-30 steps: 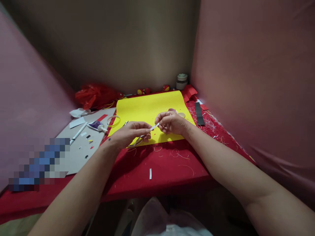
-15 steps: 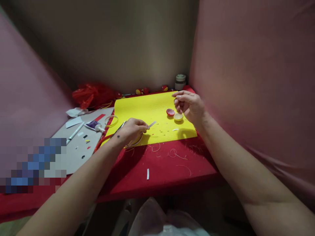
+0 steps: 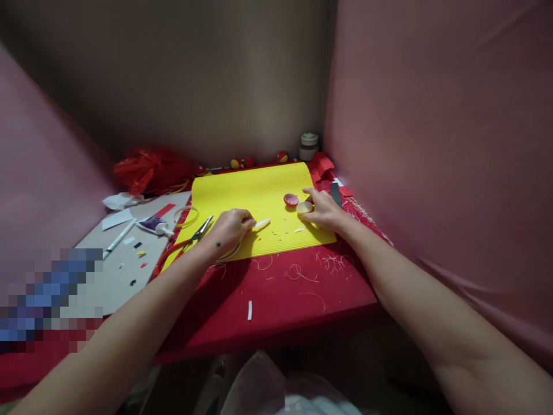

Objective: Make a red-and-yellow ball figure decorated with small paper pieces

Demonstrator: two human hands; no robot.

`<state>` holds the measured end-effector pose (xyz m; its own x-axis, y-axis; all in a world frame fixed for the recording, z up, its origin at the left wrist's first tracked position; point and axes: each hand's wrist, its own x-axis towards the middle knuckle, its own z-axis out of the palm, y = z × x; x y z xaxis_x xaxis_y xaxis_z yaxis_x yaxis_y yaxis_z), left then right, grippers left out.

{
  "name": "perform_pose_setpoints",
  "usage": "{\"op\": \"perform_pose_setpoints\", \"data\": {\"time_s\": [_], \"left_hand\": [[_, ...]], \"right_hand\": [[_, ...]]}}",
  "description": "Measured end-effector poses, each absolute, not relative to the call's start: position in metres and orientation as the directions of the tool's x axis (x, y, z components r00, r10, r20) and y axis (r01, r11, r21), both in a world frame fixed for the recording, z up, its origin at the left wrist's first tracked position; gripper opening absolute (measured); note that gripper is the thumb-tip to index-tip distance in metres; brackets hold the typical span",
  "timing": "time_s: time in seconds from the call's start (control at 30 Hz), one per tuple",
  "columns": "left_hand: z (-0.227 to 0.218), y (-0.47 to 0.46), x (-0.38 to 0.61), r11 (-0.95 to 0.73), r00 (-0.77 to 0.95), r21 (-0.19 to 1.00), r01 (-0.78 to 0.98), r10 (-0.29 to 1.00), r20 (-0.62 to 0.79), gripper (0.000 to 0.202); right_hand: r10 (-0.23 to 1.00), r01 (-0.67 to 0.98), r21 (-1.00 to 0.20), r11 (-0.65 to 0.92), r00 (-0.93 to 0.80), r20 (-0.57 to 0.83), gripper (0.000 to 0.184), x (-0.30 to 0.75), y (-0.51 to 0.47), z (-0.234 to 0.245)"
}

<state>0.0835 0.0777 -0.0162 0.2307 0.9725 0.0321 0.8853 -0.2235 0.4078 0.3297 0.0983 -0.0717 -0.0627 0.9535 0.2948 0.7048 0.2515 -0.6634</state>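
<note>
Yellow cup point(image 3: 305, 207), best gripped lightly, sits within the part-open right hand point(image 3: 325, 211), while the left hand point(image 3: 231, 228) pinches a white strip point(image 3: 263, 222).

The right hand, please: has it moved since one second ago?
Yes. Against the yellow sheet, the right hand has moved rightward and is now at the pale yellow cup.

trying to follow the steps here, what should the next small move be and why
Probably lift the pale yellow cup with the right hand: that hand is curved around it, while the left hand pinches a white strip.
</note>
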Motion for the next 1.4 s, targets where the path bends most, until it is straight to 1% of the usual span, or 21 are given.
{"op": "perform_pose_setpoints", "data": {"time_s": [0.07,0.13,0.17,0.23,0.27,0.3,0.33,0.4,0.5,0.53,0.6,0.67,0.77,0.93,1.1,1.17,1.27,1.4], "left_hand": [[-0.017,0.078,0.083,-0.235,0.238,0.391,0.89,0.97,0.041,0.026],[-0.019,0.079,0.083,-0.247,0.243,0.384,0.89,0.968,0.059,0.032],[-0.02,0.08,0.082,-0.251,0.245,0.384,0.889,0.967,0.066,0.033],[-0.021,0.082,0.083,-0.257,0.251,0.386,0.886,0.966,0.065,0.032],[-0.021,0.083,0.083,-0.261,0.257,0.388,0.884,0.964,0.063,0.031],[-0.021,0.083,0.084,-0.266,0.261,0.389,0.882,0.963,0.066,0.028],[-0.021,0.083,0.084,-0.27,0.26,0.389,0.881,0.962,0.08,0.023],[-0.021,0.082,0.086,-0.274,0.235,0.382,0.882,0.961,0.148,0.013],[-0.022,0.077,0.087,-0.357,0.256,0.371,0.857,0.921,0.294,0.006],[-0.023,0.075,0.087,-0.404,0.288,0.372,0.836,0.899,0.329,0.003],[-0.024,0.072,0.088,-0.477,0.351,0.377,0.794,0.866,0.356,0.005],[-0.026,0.069,0.088,-0.469,0.361,0.373,0.8,0.874,0.326,0.006],[-0.031,0.067,0.089,-0.403,0.326,0.344,0.848,0.908,0.261,0.009],[-0.032,0.062,0.089,-0.364,0.299,0.337,0.868,0.926,0.23,0.017],[-0.021,0.07,0.087,-0.314,0.244,0.461,0.83,0.948,0.205,0.023],[-0.019,0.084,0.09,-0.298,0.241,0.491,0.818,0.954,0.178,0.024],[-0.02,0.105,0.103,-0.296,0.266,0.501,0.813,0.955,0.133,0.028],[-0.018,0.114,0.12,-0.29,0.288,0.458,0.84,0.955,0.076,0.023]], "right_hand": [[0.951,0.691,-0.676,0.257,-0.057,0.303,0.065,0.331,0.1,-0.072],[0.945,0.595,-0.756,0.274,-0.02,0.327,0.064,0.333,0.101,-0.07],[0.942,0.495,-0.819,0.289,0.006,0.335,0.065,0.335,0.101,-0.068],[0.945,0.206,-0.929,0.309,0.043,0.324,0.064,0.338,0.099,-0.064],[0.951,0.062,-0.951,0.302,0.047,0.305,0.064,0.339,0.098,-0.061],[0.958,-0.043,-0.957,0.285,0.038,0.284,0.063,0.34,0.097,-0.058],[0.965,-0.117,-0.958,0.263,0.026,0.262,0.062,0.34,0.095,-0.056],[0.973,-0.195,-0.954,0.227,0.01,0.23,0.062,0.34,0.091,-0.052],[0.98,-0.254,-0.948,0.191,-0.005,0.199,0.064,0.337,0.087,-0.048],[0.981,-0.266,-0.946,0.184,-0.009,0.194,0.065,0.336,0.086,-0.047],[0.982,-0.27,-0.946,0.177,-0.017,0.188,0.066,0.335,0.085,-0.046],[0.982,-0.258,-0.95,0.174,-0.024,0.186,0.065,0.333,0.084,-0.046],[0.985,-0.236,-0.958,0.16,-0.026,0.171,0.063,0.331,0.082,-0.046],[0.989,-0.199,-0.97,0.138,-0.03,0.147,0.063,0.329,0.081,-0.045],[0.985,-0.144,-0.976,0.165,-0.018,0.169,0.059,0.329,0.082,-0.046],[0.984,-0.151,-0.973,0.176,-0.005,0.179,0.055,0.329,0.083,-0.047],[0.983,-0.184,-0.967,0.177,-0.003,0.181,0.052,0.33,0.083,-0.048],[0.985,-0.25,-0.955,0.16,-0.024,0.171,0.052,0.331,0.082,-0.048]]}}
